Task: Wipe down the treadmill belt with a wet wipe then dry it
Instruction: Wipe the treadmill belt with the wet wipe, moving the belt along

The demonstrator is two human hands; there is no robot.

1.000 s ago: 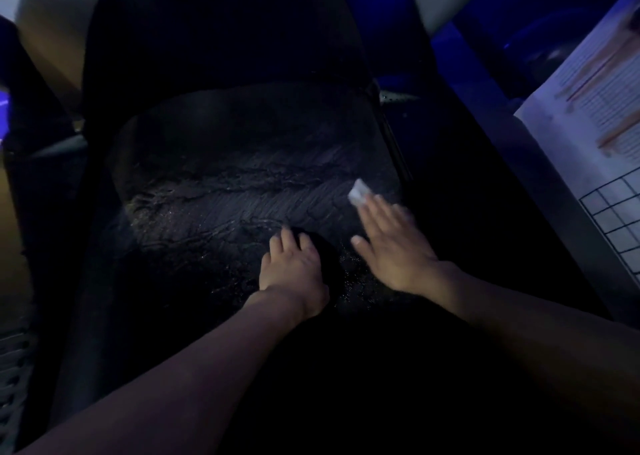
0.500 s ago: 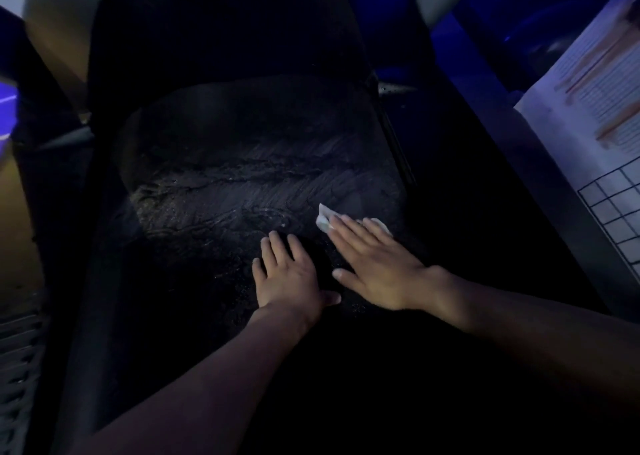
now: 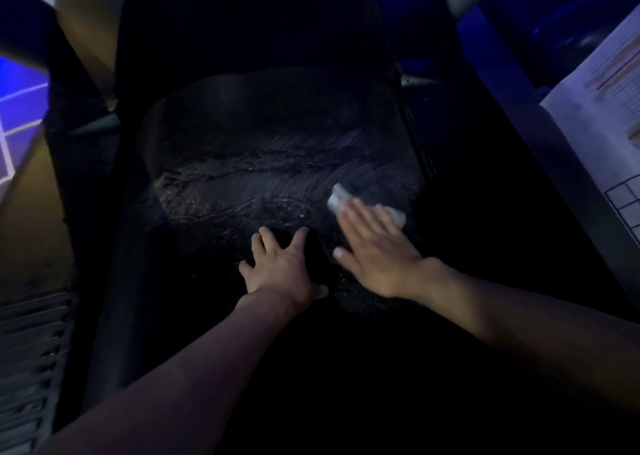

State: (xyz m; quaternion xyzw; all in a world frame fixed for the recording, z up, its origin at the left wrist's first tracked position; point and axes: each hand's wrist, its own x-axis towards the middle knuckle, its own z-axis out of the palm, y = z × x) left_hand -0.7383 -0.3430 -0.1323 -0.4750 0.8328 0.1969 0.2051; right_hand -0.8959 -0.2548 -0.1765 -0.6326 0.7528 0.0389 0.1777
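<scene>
The room is dim, and the belt (image 3: pixel 277 164) shows up mostly by its wet sheen, with curved streaks running across its middle. The wipe (image 3: pixel 341 198) lies on the belt's right part, close to its right edge. It is flattened under the right hand (image 3: pixel 377 250), with one pale corner poking out past the fingertips and another bit showing at the hand's far side. That hand lies palm down, fingers straight and close together. I take this as the way to spread pressure over the whole wipe, not pinch it. It is blurred, so I read it as mid-stroke.

The left hand (image 3: pixel 282 267) sits flat on the belt's middle, towards the person, fingers spread wide and holding nothing. It looks like a prop for leaning in, perhaps also steadying the belt against the rubbing. Something dark lies under its fingers, but I cannot tell what.

Judging by the sheen, the wet pass is well along. The belt's far end looks dull, and no drying shows yet.
</scene>
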